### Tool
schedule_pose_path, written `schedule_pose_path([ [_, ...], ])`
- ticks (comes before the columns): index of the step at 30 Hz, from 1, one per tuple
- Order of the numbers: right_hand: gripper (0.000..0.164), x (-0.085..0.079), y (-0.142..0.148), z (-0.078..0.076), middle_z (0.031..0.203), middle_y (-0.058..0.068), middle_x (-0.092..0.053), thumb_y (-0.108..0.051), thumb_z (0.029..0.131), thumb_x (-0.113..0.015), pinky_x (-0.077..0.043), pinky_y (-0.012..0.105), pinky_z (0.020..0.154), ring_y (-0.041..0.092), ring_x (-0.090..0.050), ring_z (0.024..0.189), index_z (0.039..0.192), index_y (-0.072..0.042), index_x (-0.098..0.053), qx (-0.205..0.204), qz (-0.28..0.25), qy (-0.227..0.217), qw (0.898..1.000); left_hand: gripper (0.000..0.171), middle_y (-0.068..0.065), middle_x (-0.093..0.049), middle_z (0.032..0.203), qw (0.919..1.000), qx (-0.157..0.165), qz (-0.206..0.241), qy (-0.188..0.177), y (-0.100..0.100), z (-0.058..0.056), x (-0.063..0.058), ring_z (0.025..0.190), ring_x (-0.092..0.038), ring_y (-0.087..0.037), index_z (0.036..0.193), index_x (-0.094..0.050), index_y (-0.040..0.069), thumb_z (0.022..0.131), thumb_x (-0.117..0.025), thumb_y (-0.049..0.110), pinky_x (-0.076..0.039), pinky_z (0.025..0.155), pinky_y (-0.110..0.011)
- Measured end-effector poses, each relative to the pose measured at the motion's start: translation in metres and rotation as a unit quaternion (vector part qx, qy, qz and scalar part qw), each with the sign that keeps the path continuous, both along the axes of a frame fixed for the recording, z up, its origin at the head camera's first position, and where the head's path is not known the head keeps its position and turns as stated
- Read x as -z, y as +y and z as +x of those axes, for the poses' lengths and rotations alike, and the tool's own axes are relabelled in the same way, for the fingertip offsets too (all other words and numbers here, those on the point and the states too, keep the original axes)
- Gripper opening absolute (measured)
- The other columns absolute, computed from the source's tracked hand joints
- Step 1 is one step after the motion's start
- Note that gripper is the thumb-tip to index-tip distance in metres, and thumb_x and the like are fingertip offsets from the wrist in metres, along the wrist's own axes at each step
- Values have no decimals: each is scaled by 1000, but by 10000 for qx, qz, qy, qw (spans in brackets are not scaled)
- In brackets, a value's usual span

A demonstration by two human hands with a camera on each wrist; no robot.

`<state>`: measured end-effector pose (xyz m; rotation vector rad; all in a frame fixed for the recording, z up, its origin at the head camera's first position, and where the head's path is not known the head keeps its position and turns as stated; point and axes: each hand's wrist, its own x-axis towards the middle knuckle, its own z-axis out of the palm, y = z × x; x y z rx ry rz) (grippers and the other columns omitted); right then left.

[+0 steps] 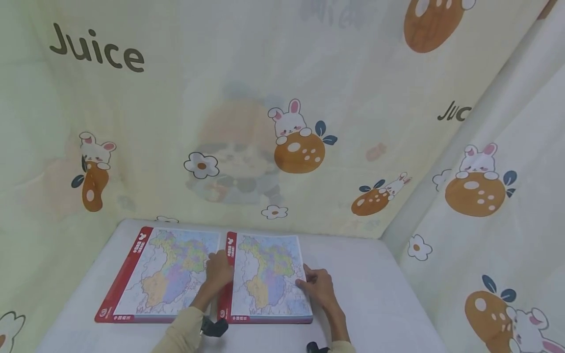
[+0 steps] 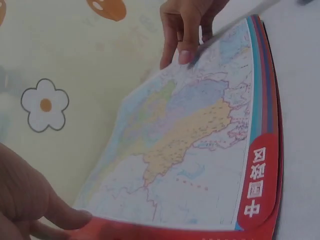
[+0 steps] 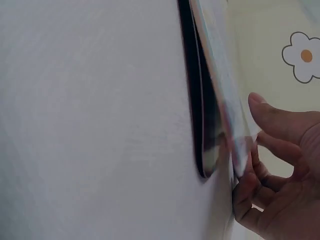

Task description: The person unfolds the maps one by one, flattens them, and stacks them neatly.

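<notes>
Two atlas-like booklets with coloured map covers and red strips lie side by side. At the right booklet, both hands are at work. My left hand grips its red left edge, the thumb lying on the strip. My right hand holds its right edge, thumb on the cover and the other fingers at the side. Seen from the right wrist, the upper leaves stand apart from a dark lower cover near the right fingers. The left booklet lies flat, beside my left hand.
Both booklets are on a white table. A pale curtain printed with rabbits, flowers and lettering hangs behind the table and along its sides. Dark wrist devices sit at both sleeves.
</notes>
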<state>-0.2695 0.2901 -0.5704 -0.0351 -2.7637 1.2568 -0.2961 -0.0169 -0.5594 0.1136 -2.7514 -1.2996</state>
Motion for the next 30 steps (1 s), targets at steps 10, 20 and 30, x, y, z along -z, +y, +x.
schedule_pose_path([
  [10,65,1,2,0,92,14,-77,-11,89,-88,-52,21,69,15,-64,76,147,0,-64,-49,-778,-21,9970,62,-29,-71,120,9972,601,438,55,-22,6,-11,104,-74,-44,152,-53,-6,93,-74,-2,-63,87,-55],
  [20,65,5,-2,-5,90,13,-74,-5,88,-87,-47,20,66,15,-59,75,148,-3,-64,-22,-921,-41,9957,74,-27,-73,112,9941,744,781,149,-35,7,-2,97,-76,-41,154,-52,-4,84,-77,-7,-64,81,-52],
  [30,62,1,-3,-12,97,17,-74,0,89,-84,-50,20,71,16,-60,81,148,-7,-65,142,-1186,152,9927,80,-27,-72,115,9907,733,1147,65,-46,2,-10,97,-75,-38,156,-53,-2,80,-76,-10,-64,72,-44],
])
